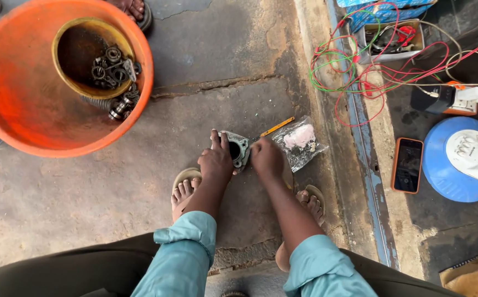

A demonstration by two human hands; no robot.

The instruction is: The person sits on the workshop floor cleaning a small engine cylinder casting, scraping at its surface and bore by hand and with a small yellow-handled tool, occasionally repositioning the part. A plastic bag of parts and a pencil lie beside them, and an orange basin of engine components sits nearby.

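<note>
Hands meet over a grey metal casting (238, 148) on the concrete floor (140, 181), between the sandalled feet. Left hand (215, 160) curls its fingers (215, 138) over the casting's left edge, holding it; right hand (266, 158) presses half-closed against its right side, beside a plastic bag (300, 142).

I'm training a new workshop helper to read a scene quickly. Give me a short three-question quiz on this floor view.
1. True or false: both hands touch the grey metal housing with a round bore on the concrete floor.
2. Which lies just right of the right hand? A) a clear plastic bag with pink material B) a blue bucket C) a hammer
3. What sits inside the round orange plastic basin?

Key
1. True: the left hand also rests on it.
2. A, the clear plastic bag with pink material.
3. A brass-coloured bowl holding dark metal rings and parts.
</note>
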